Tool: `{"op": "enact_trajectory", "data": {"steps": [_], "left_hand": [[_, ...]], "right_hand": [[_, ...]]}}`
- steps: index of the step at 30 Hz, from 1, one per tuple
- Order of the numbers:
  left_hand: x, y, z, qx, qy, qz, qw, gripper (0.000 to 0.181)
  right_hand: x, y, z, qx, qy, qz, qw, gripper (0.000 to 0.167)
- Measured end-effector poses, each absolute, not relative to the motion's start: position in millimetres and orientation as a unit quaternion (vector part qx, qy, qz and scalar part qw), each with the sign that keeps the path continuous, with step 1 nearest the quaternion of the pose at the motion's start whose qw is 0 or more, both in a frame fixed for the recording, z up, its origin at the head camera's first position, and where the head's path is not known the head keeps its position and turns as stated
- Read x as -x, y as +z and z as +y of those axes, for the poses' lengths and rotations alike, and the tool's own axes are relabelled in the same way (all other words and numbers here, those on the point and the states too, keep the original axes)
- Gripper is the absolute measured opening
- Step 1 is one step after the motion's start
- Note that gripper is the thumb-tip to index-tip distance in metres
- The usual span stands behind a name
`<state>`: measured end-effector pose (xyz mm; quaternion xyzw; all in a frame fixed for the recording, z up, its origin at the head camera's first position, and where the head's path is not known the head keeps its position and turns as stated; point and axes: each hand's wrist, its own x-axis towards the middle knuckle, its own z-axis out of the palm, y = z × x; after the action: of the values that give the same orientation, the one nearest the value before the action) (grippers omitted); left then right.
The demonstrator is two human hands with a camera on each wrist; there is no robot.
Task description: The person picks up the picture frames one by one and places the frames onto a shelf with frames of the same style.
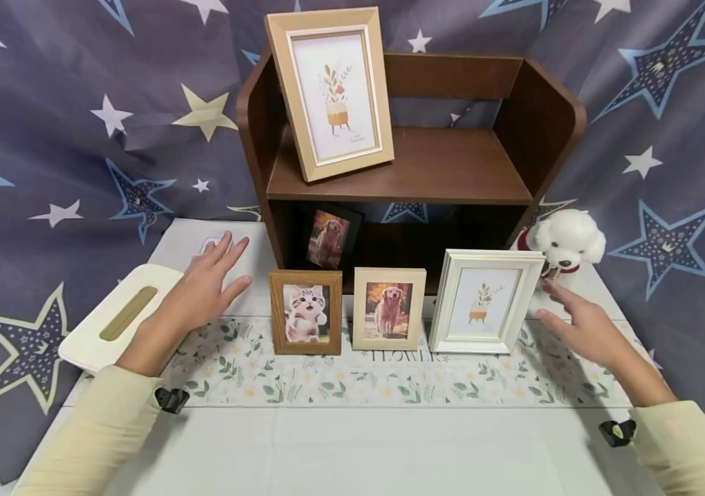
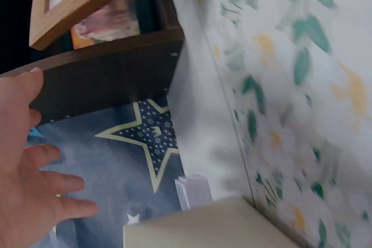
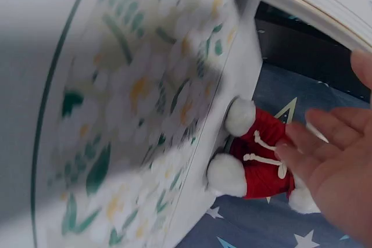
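My left hand, fingers spread and holding nothing, hovers between the cream tissue box and the brown-framed kitten picture. At the right, my right hand reaches with extended fingers beside the white photo frame, nothing in its grasp. Close behind its fingers sits a white plush dog; its red outfit shows in the right wrist view. Whether the fingertips touch the dog I cannot tell. Between the brown and white frames stands a light wood frame with a dog picture.
A dark brown two-tier shelf stands at the back. A tan plant-picture frame leans on its upper board; a dark-framed dog picture leans, tilted, below. A floral runner crosses the white table. Starry fabric hangs behind.
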<state>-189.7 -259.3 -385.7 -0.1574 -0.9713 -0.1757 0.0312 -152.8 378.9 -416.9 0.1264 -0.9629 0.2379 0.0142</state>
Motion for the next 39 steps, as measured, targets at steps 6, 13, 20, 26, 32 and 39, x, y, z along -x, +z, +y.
{"op": "enact_trajectory", "data": {"steps": [6, 13, 20, 26, 32, 39], "left_hand": [[196, -384, -245, 0.161, -0.279, -0.937, 0.134, 0.065], [209, -375, -231, 0.130, -0.404, -0.889, 0.170, 0.062], [221, -359, -216, 0.120, -0.429, -0.875, 0.190, 0.063], [230, -348, -206, 0.101, -0.476, -0.849, 0.206, 0.064], [236, -344, -197, 0.103, -0.487, -0.841, 0.213, 0.061], [242, -344, -190, 0.106, -0.480, -0.838, 0.239, 0.055]], "right_hand": [[147, -421, 373, -0.092, 0.353, -0.931, 0.028, 0.055], [144, -431, 364, -0.105, 0.488, -0.866, 0.018, 0.053], [145, -433, 357, -0.107, 0.587, -0.802, 0.023, 0.048], [147, -437, 349, -0.095, 0.581, -0.807, 0.052, 0.045], [150, -440, 346, -0.076, 0.561, -0.823, 0.058, 0.047], [153, -442, 344, -0.042, 0.514, -0.854, 0.063, 0.045]]}}
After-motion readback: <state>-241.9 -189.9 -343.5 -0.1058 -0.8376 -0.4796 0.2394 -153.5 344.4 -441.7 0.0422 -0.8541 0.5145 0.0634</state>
